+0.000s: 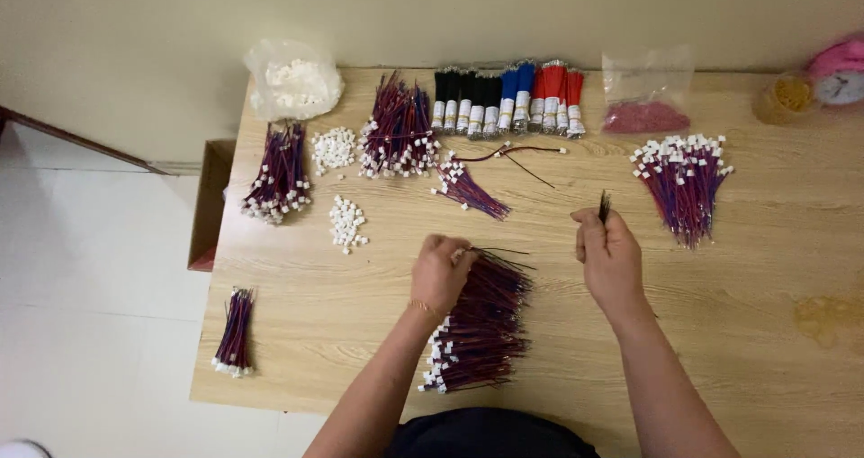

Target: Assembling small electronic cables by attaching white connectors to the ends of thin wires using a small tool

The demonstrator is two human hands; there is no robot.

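My left hand (441, 271) rests on the top end of a big pile of red-and-black wire leads with white connectors (477, 332), pinching the tips of some wires. My right hand (607, 255) is raised a little to the right of that pile, fingers closed on a thin dark wire (604, 206) that sticks up from the fist. A small bunch of finished leads (470, 191) lies just above the hands.
The wooden table (738, 269) holds more wire bundles at right (686, 181), back middle (398, 132), left (279, 175) and front left (236, 332). White connector heaps (346, 221), a bag of white connectors (292, 82), wire rolls (506, 100), a bag of red parts (645, 114) and a pink clock (839, 71) sit around.
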